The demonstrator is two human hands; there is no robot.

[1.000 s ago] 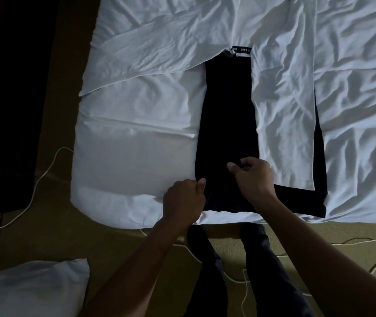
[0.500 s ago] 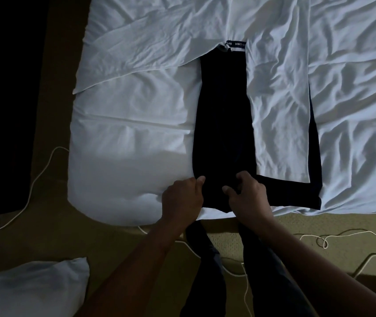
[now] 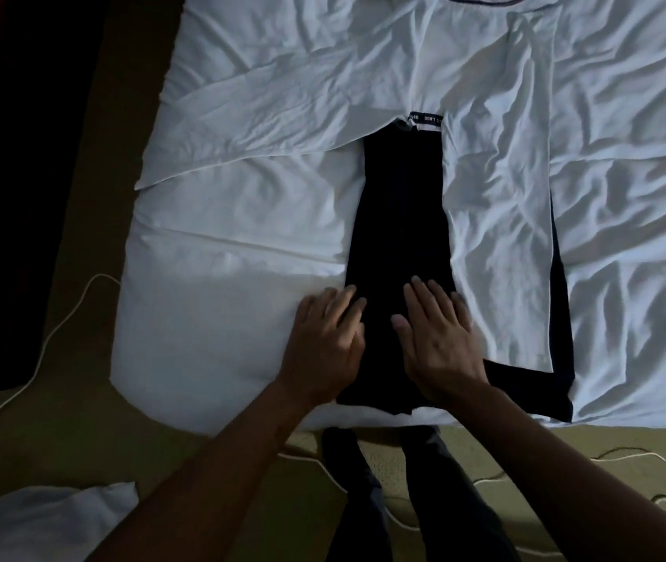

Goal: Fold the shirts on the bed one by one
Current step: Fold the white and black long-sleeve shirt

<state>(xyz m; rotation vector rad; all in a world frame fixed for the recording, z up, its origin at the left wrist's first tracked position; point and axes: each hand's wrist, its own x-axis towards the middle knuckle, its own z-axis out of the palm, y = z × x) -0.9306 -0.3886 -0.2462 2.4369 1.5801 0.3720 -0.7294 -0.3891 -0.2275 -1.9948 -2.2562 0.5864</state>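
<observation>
The left hand [image 3: 325,338] and right hand [image 3: 436,334], earlier pinching the hem of the black shirt [image 3: 400,217], now press flat and open on it; its neck label [image 3: 426,118] reads "DON'T", rest unreadable

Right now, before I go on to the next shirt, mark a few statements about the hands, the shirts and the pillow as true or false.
1. The left hand and the right hand both rest with straight fingers on the black shirt. True.
2. The black shirt is crumpled into a ball. False: it lies flat as a long narrow strip.
3. A white shirt lies on the bed beside the black shirt. True.
4. The pillow sits on the bed. False: it lies on the floor.
</observation>
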